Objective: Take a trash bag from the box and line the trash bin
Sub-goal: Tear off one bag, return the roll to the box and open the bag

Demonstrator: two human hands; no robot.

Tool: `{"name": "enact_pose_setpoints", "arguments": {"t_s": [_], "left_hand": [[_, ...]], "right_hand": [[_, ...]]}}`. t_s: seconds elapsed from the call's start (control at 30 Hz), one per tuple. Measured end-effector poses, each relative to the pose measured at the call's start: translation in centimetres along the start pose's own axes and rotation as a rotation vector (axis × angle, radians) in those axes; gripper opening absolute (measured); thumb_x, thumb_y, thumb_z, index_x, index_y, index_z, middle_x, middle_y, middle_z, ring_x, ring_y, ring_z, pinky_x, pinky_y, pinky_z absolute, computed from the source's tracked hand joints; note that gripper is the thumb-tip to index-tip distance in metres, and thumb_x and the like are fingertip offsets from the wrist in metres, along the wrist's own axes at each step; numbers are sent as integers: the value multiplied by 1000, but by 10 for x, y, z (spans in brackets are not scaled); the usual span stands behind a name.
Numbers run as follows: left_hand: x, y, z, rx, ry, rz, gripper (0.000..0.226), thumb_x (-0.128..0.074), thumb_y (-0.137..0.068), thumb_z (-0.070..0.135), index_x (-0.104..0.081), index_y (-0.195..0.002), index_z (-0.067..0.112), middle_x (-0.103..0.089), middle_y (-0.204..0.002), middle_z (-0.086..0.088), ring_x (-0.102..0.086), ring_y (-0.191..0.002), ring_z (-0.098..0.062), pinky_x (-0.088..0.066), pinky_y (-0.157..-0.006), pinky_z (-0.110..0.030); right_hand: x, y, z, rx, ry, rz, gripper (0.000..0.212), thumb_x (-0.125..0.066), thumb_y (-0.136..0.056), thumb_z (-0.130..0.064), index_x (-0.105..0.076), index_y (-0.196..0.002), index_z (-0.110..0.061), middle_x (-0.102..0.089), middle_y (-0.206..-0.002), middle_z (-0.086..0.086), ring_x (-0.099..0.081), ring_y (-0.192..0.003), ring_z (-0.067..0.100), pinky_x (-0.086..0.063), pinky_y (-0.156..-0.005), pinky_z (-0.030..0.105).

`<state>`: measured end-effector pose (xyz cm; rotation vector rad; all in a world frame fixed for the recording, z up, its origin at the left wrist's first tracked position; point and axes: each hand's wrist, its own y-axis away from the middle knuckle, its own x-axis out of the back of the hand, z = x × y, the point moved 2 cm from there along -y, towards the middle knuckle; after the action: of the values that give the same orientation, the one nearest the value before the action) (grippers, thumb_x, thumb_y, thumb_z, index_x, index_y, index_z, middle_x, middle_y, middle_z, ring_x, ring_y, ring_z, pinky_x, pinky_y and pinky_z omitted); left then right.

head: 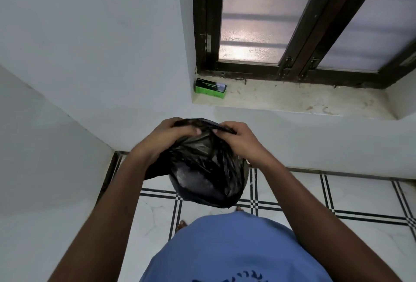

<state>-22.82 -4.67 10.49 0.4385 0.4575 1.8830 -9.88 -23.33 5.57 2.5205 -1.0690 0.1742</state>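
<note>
Already out of the green box (210,88), which sits on the window sill (292,99) at 12 o'clock, the black trash bag (207,167) hangs at centre. Left hand (171,139) and right hand (238,139) each have a closed grip on its top edge; bin not visible, lining pending.

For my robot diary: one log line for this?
left hand, right hand: gripping trash bag | box: on sill | bin: unseen
</note>
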Motion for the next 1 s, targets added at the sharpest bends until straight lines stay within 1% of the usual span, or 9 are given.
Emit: {"name": "enact_pose_setpoints", "arguments": {"t_s": [0.2,0.37,0.43,0.53,0.6,0.77,0.87,0.93,1.0], "left_hand": [[40,-24,-46,124,-1048,162,9,-79,-82,31,-76,-83,23,-75,-84,-1,-74,-89,-28,-56,-72,-34],[46,-26,-56,-9,-731,355,19,-75,-81,33,-79,-92,18,-77,-94,0,-71,-89,-24,-51,-73,-31],[38,-24,-52,28,-534,141,26,-89,-86,36,-79,-96,14,-81,-91,-3,-77,-82,-22,-56,-68,-29],[29,-15,-48,202,-323,-242,40,-88,-91,41,-81,-121,16,-85,-112,-9,-82,-104,-30,-64,-95,-40],[32,-17,-49,234,-323,-246,40,-81,-95,46,-82,-120,16,-84,-114,-12,-81,-108,-36,-60,-99,-47],[41,-29,-33,-96,-667,334,25,-60,-99,22,-74,-96,1,-78,-100,-19,-74,-99,-40,-44,-72,-34],[29,1,0,-653,-441,828,31,-51,-96,2,-63,-124,2,-71,-109,-7,-59,-92,-15,-41,-79,-20],[18,15,8,-906,-480,922,44,-53,-85,4,-57,-129,2,-65,-112,-6,-55,-88,-13,-43,-77,-24],[11,-1,-15,-849,-784,821,42,-61,-88,12,-57,-130,7,-66,-109,-13,-60,-87,-27,-47,-70,-36]], "right_hand": [[34,3,20,50,492,282,35,-63,-89,-2,-76,-116,-20,-76,-105,1,-70,-93,23,-49,-74,32],[41,-1,35,-171,212,135,19,-67,-100,-12,-78,-115,-13,-82,-100,10,-81,-95,35,-67,-75,44],[39,4,36,-238,132,-165,25,-85,-97,-35,-83,-117,-19,-86,-108,6,-84,-103,29,-68,-95,48],[35,17,32,-324,226,-577,46,-94,-89,-43,-81,-129,-23,-86,-121,-1,-82,-114,22,-62,-108,41],[35,19,29,-382,217,-640,43,-88,-95,-40,-79,-131,-19,-85,-123,2,-81,-115,23,-61,-109,41],[37,0,11,-23,460,7,13,-67,-99,-15,-74,-110,-14,-79,-105,9,-76,-100,31,-60,-82,38],[35,15,-23,511,216,483,47,-58,-94,4,-67,-137,-12,-76,-122,8,-70,-107,16,-57,-93,23],[27,20,-27,705,318,633,55,-57,-94,3,-59,-148,-6,-74,-126,14,-65,-103,12,-54,-92,18],[19,3,-1,565,552,551,44,-57,-103,-12,-62,-147,-10,-76,-118,15,-69,-92,23,-56,-81,33]]}}
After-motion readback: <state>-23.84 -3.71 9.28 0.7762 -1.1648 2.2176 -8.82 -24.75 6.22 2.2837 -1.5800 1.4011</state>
